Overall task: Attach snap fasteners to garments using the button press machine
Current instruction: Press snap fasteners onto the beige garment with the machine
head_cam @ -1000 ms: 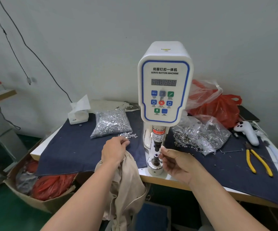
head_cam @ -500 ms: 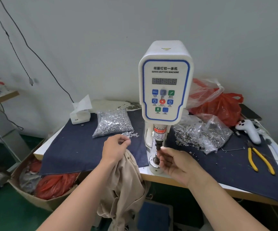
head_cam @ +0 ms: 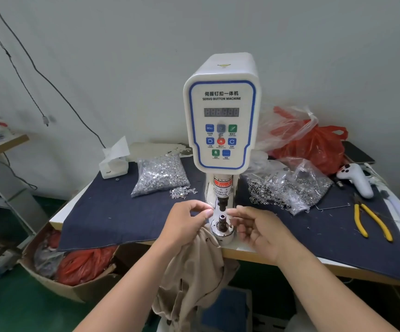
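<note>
Left grip [head_cam: 184, 226]: fingers curled, thumb and forefinger tips pinched together just left of lower die [head_cam: 222, 220]; whether a fastener sits between them cannot be told. Beige garment [head_cam: 194, 274] bunched under palm of same grip, held against counter [head_cam: 246, 254] edge.
Right grip [head_cam: 258, 227]: fingers loosely curled, nothing visible in them, tips just right of lower die, not touching it.
Versus half a second ago: right grip off the die post, now drawn back to the right; left grip shifted rightward, closer to the die; die top now uncovered.
Button press machine [head_cam: 221, 123] upright at counter front edge, long axis vertical, control panel facing camera. Upper punch [head_cam: 222, 205] directly above lower die, gap between them.
Garment hangs from counter edge downward, long axis roughly vertical, upper end touching machine base.
Bag of silver fasteners [head_cam: 159, 177] left of machine, few loose pieces beside it; bag of ring parts [head_cam: 290, 188] right. Yellow-handled pliers [head_cam: 371, 221] far right on blue cloth [head_cam: 112, 212].
</note>
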`<action>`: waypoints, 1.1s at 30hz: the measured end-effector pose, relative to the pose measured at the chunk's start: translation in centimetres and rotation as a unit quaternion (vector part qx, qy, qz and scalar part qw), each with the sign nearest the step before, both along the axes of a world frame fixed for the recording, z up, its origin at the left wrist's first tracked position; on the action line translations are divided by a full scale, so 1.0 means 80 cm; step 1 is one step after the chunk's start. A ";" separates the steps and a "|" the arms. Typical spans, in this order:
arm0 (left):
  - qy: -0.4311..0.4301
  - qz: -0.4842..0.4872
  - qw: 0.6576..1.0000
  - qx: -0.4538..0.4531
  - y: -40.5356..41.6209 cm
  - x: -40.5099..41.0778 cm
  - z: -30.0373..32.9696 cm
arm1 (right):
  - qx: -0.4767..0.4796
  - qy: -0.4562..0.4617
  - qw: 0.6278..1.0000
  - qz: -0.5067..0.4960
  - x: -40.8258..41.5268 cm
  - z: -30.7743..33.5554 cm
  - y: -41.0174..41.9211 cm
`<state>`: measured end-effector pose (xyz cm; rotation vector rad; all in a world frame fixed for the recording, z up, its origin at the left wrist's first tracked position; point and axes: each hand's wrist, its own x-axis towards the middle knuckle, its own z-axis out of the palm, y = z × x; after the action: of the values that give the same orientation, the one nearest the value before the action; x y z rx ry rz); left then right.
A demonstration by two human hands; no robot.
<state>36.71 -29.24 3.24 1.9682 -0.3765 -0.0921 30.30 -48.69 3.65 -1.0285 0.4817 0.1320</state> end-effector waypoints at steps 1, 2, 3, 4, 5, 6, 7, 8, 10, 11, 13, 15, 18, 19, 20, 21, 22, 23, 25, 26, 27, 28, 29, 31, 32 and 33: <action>0.004 -0.003 1.000 0.004 -0.003 -0.002 0.000 | -0.043 -0.007 0.999 -0.014 0.000 -0.002 -0.010; 0.004 -0.006 1.000 0.013 -0.005 -0.003 -0.001 | -0.088 -0.013 0.995 -0.032 0.000 -0.007 -0.021; -0.001 -0.009 1.000 0.024 -0.006 -0.004 -0.001 | -0.130 -0.020 0.990 -0.054 -0.001 -0.013 -0.031; -0.006 -0.012 0.999 0.031 -0.008 -0.006 -0.001 | -0.161 -0.028 0.984 -0.076 -0.001 -0.020 -0.041; -0.008 -0.014 0.999 0.034 -0.010 -0.007 0.000 | -0.173 -0.040 0.980 -0.093 -0.002 -0.029 -0.049; -0.007 -0.015 0.999 0.034 -0.012 -0.008 -0.001 | -0.171 -0.052 0.979 -0.103 -0.003 -0.036 -0.056; -0.005 -0.015 0.999 0.034 -0.014 -0.009 -0.001 | -0.162 -0.064 0.979 -0.106 -0.002 -0.042 -0.060; -0.005 -0.014 0.999 0.035 -0.016 -0.010 -0.001 | -0.158 -0.073 0.979 -0.103 -0.002 -0.047 -0.062; -0.004 -0.011 0.999 0.040 -0.019 -0.011 -0.002 | -0.178 -0.085 0.976 -0.087 0.000 -0.052 -0.063; -0.003 -0.010 0.999 0.041 -0.020 -0.011 -0.002 | -0.194 -0.091 0.974 -0.077 0.000 -0.054 -0.062; -0.002 -0.007 0.999 0.046 -0.021 -0.012 0.000 | -0.203 -0.100 0.972 -0.069 0.000 -0.056 -0.061; -0.005 -0.008 0.998 0.058 -0.021 -0.011 0.002 | -0.192 -0.104 0.973 -0.071 0.001 -0.058 -0.063; -0.017 -0.013 0.996 0.092 -0.023 -0.009 0.009 | -0.168 -0.106 0.978 -0.071 0.002 -0.058 -0.067; -0.018 -0.014 0.995 0.101 -0.024 -0.008 0.012 | -0.165 -0.106 0.978 -0.069 0.002 -0.057 -0.067; -0.015 -0.015 0.994 0.108 -0.025 -0.007 0.013 | -0.165 -0.106 0.978 -0.068 0.002 -0.057 -0.068; -0.006 -0.014 0.994 0.112 -0.026 -0.007 0.017 | -0.166 -0.106 0.978 -0.067 0.002 -0.058 -0.068; 0.008 -0.014 0.993 0.114 -0.026 -0.006 0.018 | -0.167 -0.106 0.978 -0.067 0.002 -0.058 -0.068; 0.021 -0.016 0.993 0.114 -0.027 -0.005 0.021 | -0.166 -0.106 0.978 -0.067 0.002 -0.058 -0.068; 0.035 -0.018 0.993 0.114 -0.026 -0.005 0.024 | -0.166 -0.106 0.978 -0.067 0.002 -0.058 -0.068; 0.037 -0.021 0.993 0.112 -0.026 -0.005 0.025 | -0.169 -0.107 0.978 -0.067 0.002 -0.058 -0.068; 0.035 -0.026 0.993 0.107 -0.025 -0.007 0.028 | -0.174 -0.106 0.977 -0.067 0.001 -0.058 -0.067; 0.035 -0.033 0.994 0.099 -0.024 -0.008 0.026 | -0.180 -0.106 0.976 -0.067 0.001 -0.058 -0.067; 0.043 -0.032 0.995 0.083 -0.023 -0.011 0.028 | -0.187 -0.109 0.974 -0.066 0.000 -0.058 -0.067; 0.082 -0.014 0.996 0.029 -0.019 -0.015 0.028 | -0.221 -0.115 0.967 -0.055 -0.003 -0.053 -0.065; 0.105 -0.002 0.994 0.003 -0.016 -0.016 0.028 | -0.253 -0.120 0.959 -0.045 -0.007 -0.049 -0.062; 0.137 0.011 0.990 -0.031 -0.012 -0.018 0.030 | -0.294 -0.130 0.946 -0.031 -0.012 -0.044 -0.058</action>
<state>35.29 -30.21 5.60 1.8662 -0.1762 -0.3296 29.34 -53.34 0.15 -1.5889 0.3134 -0.2170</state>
